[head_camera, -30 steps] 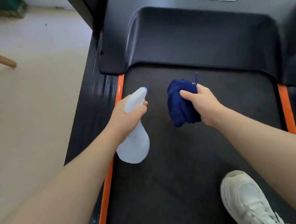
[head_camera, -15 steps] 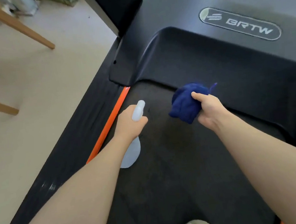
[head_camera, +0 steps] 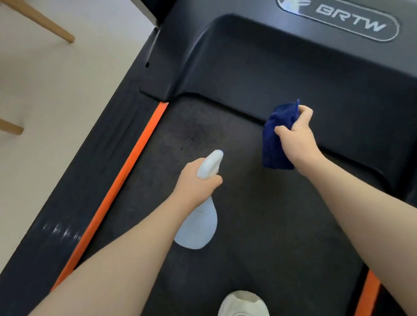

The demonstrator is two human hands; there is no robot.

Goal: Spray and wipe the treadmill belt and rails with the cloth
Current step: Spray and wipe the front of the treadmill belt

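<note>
Left hand [head_camera: 196, 182] grasps neck of white spray bottle [head_camera: 198, 225], nozzle aimed forward over belt [head_camera: 261, 229]. Right hand [head_camera: 299, 135] clenches bunched blue cloth [head_camera: 275, 140] above belt front edge, near motor cover [head_camera: 296, 71]. Orange rail strip [head_camera: 117, 182] left of bottle. White shoe [head_camera: 242, 314] on belt.

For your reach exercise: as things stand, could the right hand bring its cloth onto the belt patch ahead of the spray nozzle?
Probably yes: the right hand holds the cloth beside that belt patch, nothing between.
</note>
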